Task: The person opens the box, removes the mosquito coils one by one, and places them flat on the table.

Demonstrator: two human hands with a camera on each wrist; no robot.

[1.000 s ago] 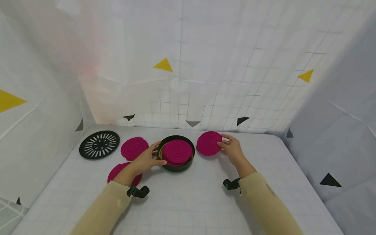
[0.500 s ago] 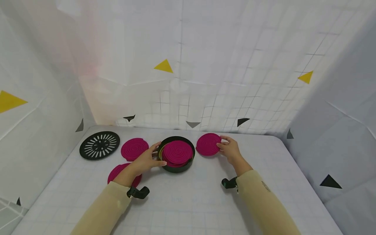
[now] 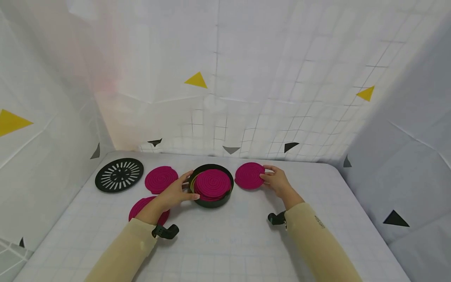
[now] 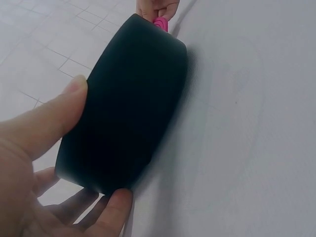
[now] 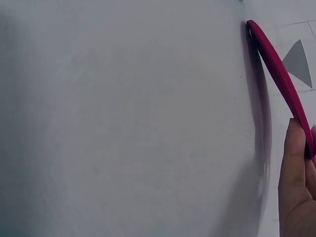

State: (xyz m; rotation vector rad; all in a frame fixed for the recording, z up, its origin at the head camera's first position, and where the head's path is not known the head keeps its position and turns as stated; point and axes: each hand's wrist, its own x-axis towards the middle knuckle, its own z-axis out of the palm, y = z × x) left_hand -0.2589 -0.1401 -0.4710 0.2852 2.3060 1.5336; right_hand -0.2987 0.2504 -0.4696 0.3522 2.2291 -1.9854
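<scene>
The white table (image 3: pixel 225 254) spreads out under both sets of fingers. Well left of the left fingers lies a black slotted disc (image 3: pixel 119 175). Right against them sits a black round holder (image 3: pixel 211 204); the left hand (image 3: pixel 172 194) grips its wall between thumb and fingers. A magenta stack (image 3: pixel 212 183) fills it, just right of that thumb. The right hand (image 3: pixel 276 181) pinches a magenta coaster (image 3: pixel 248 176) by its edge, tilted, leftward of the fingertips. One loose coaster (image 3: pixel 161 179) lies left of the left fingers, another (image 3: pixel 140 206) partly beneath that wrist.
</scene>
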